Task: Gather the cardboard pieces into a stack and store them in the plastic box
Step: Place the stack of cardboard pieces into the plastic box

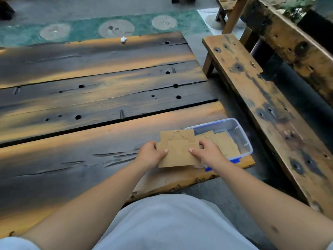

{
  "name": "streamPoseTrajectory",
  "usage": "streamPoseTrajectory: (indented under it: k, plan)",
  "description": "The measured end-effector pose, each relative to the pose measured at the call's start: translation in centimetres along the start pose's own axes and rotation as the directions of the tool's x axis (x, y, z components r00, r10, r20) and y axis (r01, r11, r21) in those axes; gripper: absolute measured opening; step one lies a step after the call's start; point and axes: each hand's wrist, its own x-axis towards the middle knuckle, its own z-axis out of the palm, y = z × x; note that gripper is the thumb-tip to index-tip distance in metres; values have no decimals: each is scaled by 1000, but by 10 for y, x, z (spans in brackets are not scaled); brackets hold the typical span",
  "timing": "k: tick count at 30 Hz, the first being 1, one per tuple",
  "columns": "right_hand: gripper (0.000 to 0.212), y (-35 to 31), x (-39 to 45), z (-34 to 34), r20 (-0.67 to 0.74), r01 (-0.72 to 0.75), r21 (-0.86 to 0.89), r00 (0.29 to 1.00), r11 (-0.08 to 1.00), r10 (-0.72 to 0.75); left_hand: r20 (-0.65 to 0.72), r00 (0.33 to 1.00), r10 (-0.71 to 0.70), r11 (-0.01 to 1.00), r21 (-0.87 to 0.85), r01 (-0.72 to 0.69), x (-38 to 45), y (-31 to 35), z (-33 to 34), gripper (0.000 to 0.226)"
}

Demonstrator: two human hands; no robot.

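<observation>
Both the left hand [152, 153] and right hand [207, 153] pinch a flat stack of brown die-cut cardboard pieces [177, 151] beside the clear blue-latched plastic box [242, 136], which seemingly already holds some cardboard, leaving this stack to go in.

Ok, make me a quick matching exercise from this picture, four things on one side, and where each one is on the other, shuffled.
Things:
1. cardboard stack
2. plastic box
3. white scrap
4. wooden bench

Places:
A. far edge of the table
B. right of the table
C. held between left hand and right hand
D. table's near right corner

Pairs: 1-C, 2-D, 3-A, 4-B
</observation>
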Motion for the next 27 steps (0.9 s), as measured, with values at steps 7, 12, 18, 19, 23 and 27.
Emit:
streamPoseTrajectory:
  k: [7,12,18,19,23,27]
  plan:
    - [23,44,28,-81,0,-33,7,999,999,33,-46,997,65,968,247,-51,30,56,82,35]
    - [27,64,49,-114,50,-86,29,995,996,85,-59,997,50,968,249,-34,42,77,124,45]
    - [23,80,72,-126,93,-112,-48,989,993,116,-42,999,-10,947,320,23,56,84,151,27]
    - [23,82,76,-126,94,-106,-92,989,990,115,-39,999,-19,941,337,31,58,85,154,24]
    - [24,88,89,-123,99,-91,-226,988,970,116,6,999,-51,883,467,42,67,91,163,17]
    - [41,94,98,-121,89,-97,-317,987,943,131,68,989,-131,799,598,65,74,97,168,21]
